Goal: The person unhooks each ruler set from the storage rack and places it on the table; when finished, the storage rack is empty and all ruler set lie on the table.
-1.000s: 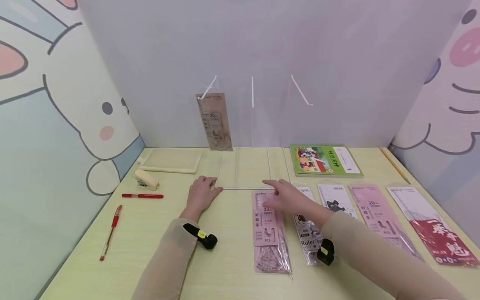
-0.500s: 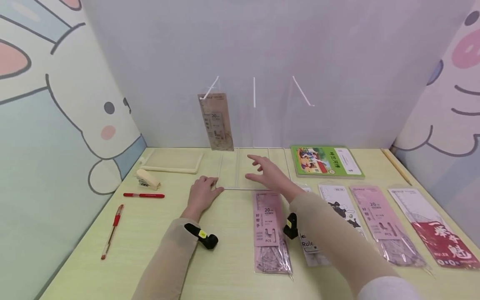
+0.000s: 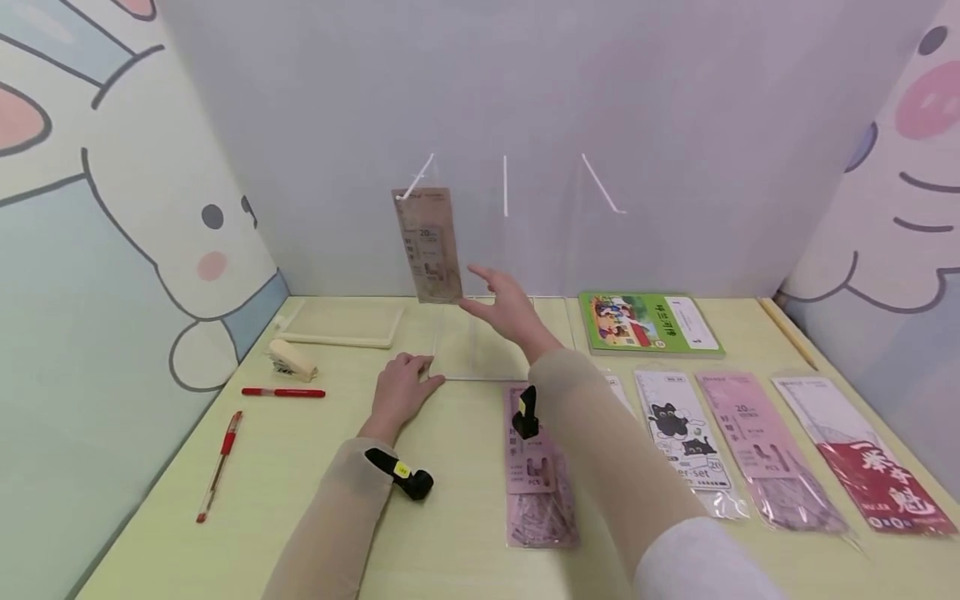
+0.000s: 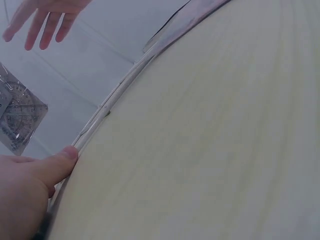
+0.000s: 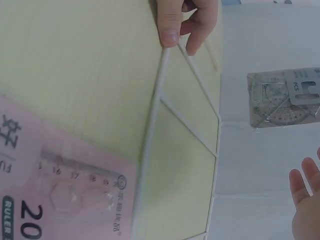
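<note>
A white wire display rack (image 3: 480,380) stands against the back wall with prongs sticking out at the top. From its left prong hangs a ruler set (image 3: 431,246) in a clear pouch, tilted slightly. My left hand (image 3: 402,393) grips the rack's front left corner, thumb on the wire, as the right wrist view of the wire base (image 5: 152,115) also shows. My right hand (image 3: 510,310) is raised beside the hanging ruler set's lower right edge, fingers spread and holding nothing. In the right wrist view a gap separates its fingertips (image 5: 298,187) from the pouch.
A pink ruler set (image 3: 542,483) lies before the rack, with more packs, including a black-cat one (image 3: 678,429) and a red one (image 3: 873,475), to the right. A green book (image 3: 648,323), stapler (image 3: 292,360), red pens (image 3: 283,392) and pencil (image 3: 787,332) lie around.
My right hand has moved left, up and forward, from above the pink ruler set to beside the hanging one. My left hand stays on the rack's corner.
</note>
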The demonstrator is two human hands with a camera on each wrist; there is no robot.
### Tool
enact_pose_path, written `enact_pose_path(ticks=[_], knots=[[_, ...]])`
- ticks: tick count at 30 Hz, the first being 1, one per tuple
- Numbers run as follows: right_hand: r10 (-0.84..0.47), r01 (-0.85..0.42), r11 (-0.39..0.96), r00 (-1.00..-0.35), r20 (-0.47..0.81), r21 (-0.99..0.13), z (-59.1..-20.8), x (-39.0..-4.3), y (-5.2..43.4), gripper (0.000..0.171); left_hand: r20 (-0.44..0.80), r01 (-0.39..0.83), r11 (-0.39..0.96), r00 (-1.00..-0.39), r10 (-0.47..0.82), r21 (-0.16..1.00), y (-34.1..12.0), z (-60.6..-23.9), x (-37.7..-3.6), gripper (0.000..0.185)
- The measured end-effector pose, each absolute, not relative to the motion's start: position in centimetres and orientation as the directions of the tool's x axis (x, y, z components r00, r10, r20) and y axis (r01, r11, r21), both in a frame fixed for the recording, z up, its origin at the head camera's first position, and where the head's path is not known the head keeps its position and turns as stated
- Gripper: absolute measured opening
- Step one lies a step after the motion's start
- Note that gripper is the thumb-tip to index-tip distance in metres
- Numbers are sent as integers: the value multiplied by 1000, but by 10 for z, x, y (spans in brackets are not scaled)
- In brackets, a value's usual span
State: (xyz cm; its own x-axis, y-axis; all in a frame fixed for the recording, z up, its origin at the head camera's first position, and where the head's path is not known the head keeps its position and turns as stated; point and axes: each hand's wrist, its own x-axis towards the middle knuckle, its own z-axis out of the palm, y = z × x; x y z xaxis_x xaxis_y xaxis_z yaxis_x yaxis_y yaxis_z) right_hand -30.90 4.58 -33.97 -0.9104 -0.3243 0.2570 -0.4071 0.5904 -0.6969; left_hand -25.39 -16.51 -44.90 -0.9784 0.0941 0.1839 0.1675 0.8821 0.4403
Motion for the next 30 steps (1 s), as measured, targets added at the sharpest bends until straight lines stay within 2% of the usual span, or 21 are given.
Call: enact_pose_path(ticks=[10, 14, 21, 25, 30], knots=[[-324, -412, 584, -908, 264, -700, -322, -322, 27, 67, 177, 173, 879, -979, 103, 445, -169, -447, -254, 51], [-381, -450, 570, -886, 264, -688, -314, -325, 23, 70, 176, 166, 877, -980, 95, 451, -169, -449, -253, 50], [-444, -544, 586, -835, 324, -600, -281, -331, 19, 68, 205, 191, 872, -973, 108, 450, -167, -448, -254, 49], [-455, -522, 595, -845, 279, -611, -273, -330, 17, 68, 206, 184, 872, -974, 99, 454, -166, -445, -254, 49], [-456, -480, 585, -861, 225, -653, -281, -329, 16, 69, 186, 180, 870, -977, 104, 458, -165, -447, -253, 49]])
